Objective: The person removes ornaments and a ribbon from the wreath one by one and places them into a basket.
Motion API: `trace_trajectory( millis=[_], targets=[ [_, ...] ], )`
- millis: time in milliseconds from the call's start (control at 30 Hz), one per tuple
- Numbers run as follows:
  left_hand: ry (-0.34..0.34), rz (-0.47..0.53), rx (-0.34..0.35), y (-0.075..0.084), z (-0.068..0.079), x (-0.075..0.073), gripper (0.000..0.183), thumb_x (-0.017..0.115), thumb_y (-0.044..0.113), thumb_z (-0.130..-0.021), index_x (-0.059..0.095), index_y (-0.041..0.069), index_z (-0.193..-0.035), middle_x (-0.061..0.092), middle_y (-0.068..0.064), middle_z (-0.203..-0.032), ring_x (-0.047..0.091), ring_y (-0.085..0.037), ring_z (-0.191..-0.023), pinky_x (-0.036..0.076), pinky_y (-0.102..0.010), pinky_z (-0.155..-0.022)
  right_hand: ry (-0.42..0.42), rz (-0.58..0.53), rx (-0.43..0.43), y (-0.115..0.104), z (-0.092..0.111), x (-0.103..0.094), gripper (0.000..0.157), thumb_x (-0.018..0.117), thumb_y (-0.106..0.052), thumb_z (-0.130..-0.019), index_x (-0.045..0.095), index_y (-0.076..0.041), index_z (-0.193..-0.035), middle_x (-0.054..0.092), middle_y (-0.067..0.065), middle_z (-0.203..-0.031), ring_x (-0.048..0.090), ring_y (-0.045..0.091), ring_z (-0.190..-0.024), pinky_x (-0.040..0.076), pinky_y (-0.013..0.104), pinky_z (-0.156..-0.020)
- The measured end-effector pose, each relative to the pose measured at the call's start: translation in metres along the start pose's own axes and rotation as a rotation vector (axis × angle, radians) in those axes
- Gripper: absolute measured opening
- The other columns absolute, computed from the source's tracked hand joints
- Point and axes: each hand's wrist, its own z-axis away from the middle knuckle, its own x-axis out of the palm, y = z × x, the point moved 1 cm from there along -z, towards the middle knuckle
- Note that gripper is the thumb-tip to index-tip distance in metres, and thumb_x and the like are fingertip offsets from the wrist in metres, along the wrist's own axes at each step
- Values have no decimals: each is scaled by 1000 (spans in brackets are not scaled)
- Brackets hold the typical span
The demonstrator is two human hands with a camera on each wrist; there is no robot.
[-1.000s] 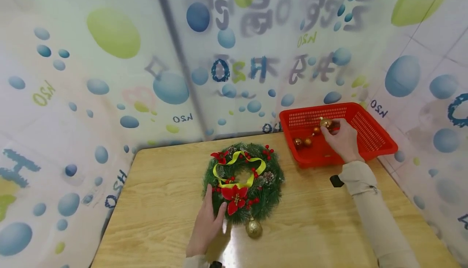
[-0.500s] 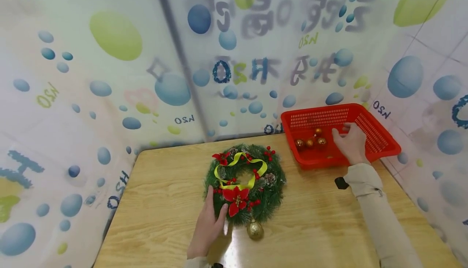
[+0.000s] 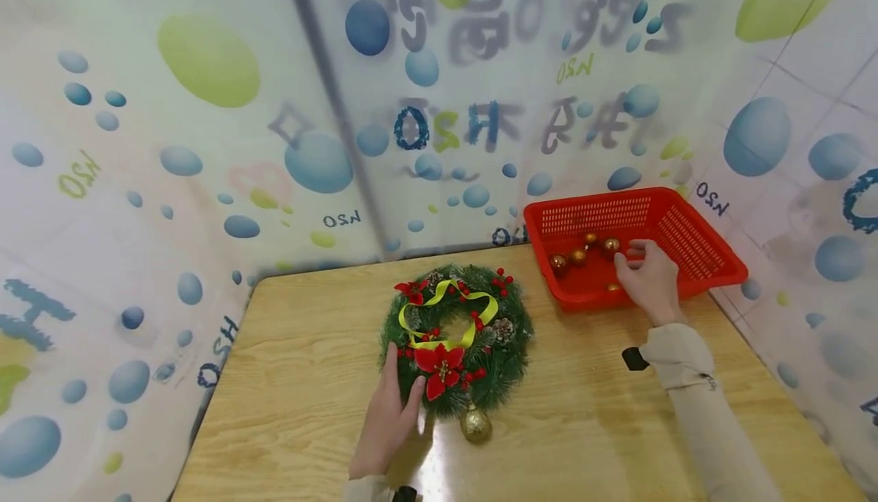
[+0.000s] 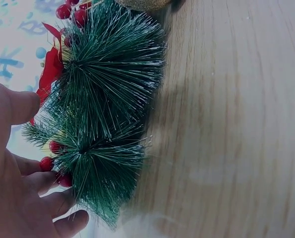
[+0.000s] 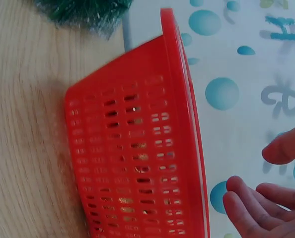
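A green wreath (image 3: 504, 376) with red poinsettias, berries, pinecones and a loose yellow ribbon (image 3: 490, 308) lies on the table. My left hand (image 3: 387, 418) rests at its near left edge, its relaxed fingers against the needles (image 4: 100, 178) and the thumb by a red poinsettia (image 3: 440, 371). A glittery gold bauble (image 3: 475, 424) sits at the wreath's near edge. Over the red plastic basket (image 3: 583, 300), my right hand (image 3: 652, 281) hovers with loosely bent fingers and nothing between them. Several small gold baubles (image 3: 578, 257) lie in the basket, one partly hidden near the hand.
The wooden table (image 3: 309, 365) runs up against a printed curtain (image 3: 274, 182) at the back and sides. The basket stands at the back right corner, near the curtain, its slotted side facing the right wrist camera.
My right hand has let go of a gold bauble, which now lies among the others in the basket, and has drawn slightly nearer. The left hand stays at the wreath.
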Motion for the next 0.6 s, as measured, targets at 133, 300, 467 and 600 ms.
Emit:
trace_trajectory(
  millis=[133, 300, 467, 600],
  targets=[
    [-9, -3, 0, -1, 0, 1, 81, 48, 46, -106, 9, 4, -163, 15, -17, -169, 25, -41, -152, 26, -57, -123, -4, -25, 4, -6, 7, 6, 42, 58, -22, -100, 58, 10, -128, 67, 31, -116, 69, 45, -98, 58, 59, -83],
    [-14, 4, -4, 0, 0, 0, 81, 49, 45, -106, 8, 6, -164, 14, -16, -170, 24, -40, -153, 25, -56, -123, -32, -58, 7, -19, 19, 18, 40, 60, -21, -100, 59, 8, -128, 69, 27, -116, 69, 40, -100, 59, 52, -85],
    [-23, 14, -19, 1, -2, -1, 82, 48, 47, -106, 5, 9, -164, 13, -14, -171, 23, -38, -154, 24, -55, -124, -55, -103, -54, -34, 35, 34, 36, 62, -18, -100, 61, 7, -126, 69, 27, -116, 69, 39, -100, 58, 55, -86],
    [-31, 8, -22, 1, -2, 0, 82, 47, 47, -106, 5, 8, -164, 12, -15, -170, 24, -40, -153, 25, -57, -123, -82, -121, -84, -43, 50, 46, 33, 64, -14, -99, 62, 7, -124, 69, 27, -117, 69, 39, -100, 59, 56, -85]
  ],
)
